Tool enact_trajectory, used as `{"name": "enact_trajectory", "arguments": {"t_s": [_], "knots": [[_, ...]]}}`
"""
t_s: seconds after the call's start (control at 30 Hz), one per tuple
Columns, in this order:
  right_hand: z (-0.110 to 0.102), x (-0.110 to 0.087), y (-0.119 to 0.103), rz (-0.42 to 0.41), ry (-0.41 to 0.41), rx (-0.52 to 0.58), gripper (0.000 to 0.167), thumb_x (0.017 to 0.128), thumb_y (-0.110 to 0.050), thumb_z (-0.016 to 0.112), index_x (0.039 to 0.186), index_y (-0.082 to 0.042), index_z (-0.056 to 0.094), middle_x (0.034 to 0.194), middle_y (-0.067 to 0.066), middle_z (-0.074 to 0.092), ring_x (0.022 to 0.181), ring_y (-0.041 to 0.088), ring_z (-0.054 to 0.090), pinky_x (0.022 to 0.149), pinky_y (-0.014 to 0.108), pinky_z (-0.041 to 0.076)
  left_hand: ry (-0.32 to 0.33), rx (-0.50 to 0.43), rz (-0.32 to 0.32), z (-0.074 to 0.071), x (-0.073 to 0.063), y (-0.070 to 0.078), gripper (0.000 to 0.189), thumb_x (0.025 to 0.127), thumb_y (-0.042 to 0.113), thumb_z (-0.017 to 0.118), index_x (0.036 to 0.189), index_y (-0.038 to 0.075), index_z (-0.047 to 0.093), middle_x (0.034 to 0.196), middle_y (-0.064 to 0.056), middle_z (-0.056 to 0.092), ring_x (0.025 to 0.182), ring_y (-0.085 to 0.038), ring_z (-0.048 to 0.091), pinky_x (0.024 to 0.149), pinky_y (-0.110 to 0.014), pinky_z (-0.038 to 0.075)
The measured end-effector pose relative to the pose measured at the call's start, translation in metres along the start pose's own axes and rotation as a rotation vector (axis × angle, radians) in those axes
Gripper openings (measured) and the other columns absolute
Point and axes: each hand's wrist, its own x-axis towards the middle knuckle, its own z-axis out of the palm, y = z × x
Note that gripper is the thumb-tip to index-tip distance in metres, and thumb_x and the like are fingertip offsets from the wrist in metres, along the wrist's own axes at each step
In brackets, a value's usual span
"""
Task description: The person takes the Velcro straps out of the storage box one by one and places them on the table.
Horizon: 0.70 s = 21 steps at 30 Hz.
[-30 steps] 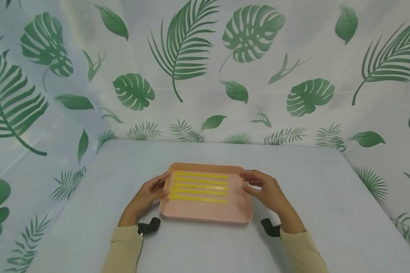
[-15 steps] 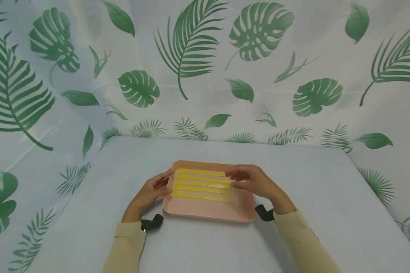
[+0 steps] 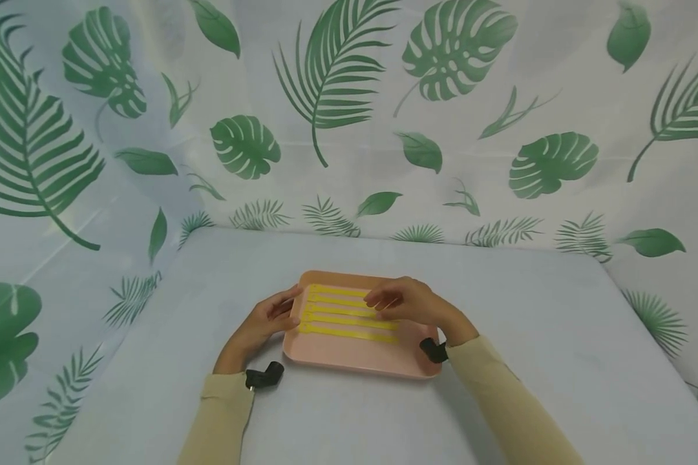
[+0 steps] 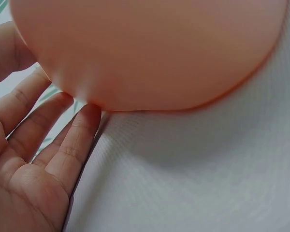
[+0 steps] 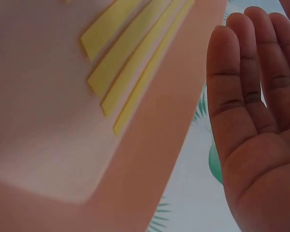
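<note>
A pink, shallow rectangular tray (image 3: 355, 356) sits on the white table. Inside it several flat yellow strips (image 3: 349, 334) lie side by side, their rounded, wider ends to the left. At the tray's left end, my left hand (image 3: 265, 323) holds the rim; in the left wrist view its fingertips (image 4: 89, 113) press the outer wall, while the thumb's tip is hidden behind the edge. My right hand (image 3: 413, 302) hovers over the strips' right part with fingers loosely bent, covering some of their ends. The right wrist view shows its palm (image 5: 261, 159) with nothing held.
Behind the table hangs a white cloth (image 3: 349, 161) printed with green leaves, which also runs down both sides. A black wrist mount (image 3: 264, 375) juts from the left cuff, and another black mount (image 3: 433, 351) overlaps the tray's right corner.
My right hand has moved left from the tray's right rim to over the strips. My left hand keeps its place on the tray. The whole head view has shifted slightly.
</note>
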Motion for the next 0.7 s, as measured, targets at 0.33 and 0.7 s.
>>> {"name": "enact_trajectory", "arguments": {"t_s": [0.33, 0.7], "knots": [[0.017, 0.017, 0.009, 0.018, -0.056, -0.017, 0.024, 0.092, 0.003, 0.081, 0.115, 0.005, 0.077, 0.111, 0.012, 0.079, 0.096, 0.015, 0.072, 0.090, 0.029, 0.061, 0.011, 0.013, -0.017, 0.001, 0.002, 0.000, 0.076, 0.097, -0.002, 0.072, 0.165, -0.005, 0.037, 0.173, -0.023, 0.032, 0.157, -0.044, 0.036, 0.116, -0.025, 0.046], [0.033, 0.024, 0.013, 0.085, -0.091, -0.046, 0.016, 0.091, 0.010, 0.079, 0.105, 0.003, 0.078, 0.100, 0.007, 0.077, 0.085, 0.010, 0.068, 0.082, 0.024, 0.060, 0.023, 0.031, -0.038, 0.001, 0.002, 0.001, 0.076, 0.098, 0.001, 0.072, 0.165, -0.004, 0.037, 0.174, -0.022, 0.031, 0.157, -0.043, 0.036, 0.120, -0.032, 0.043]]}}
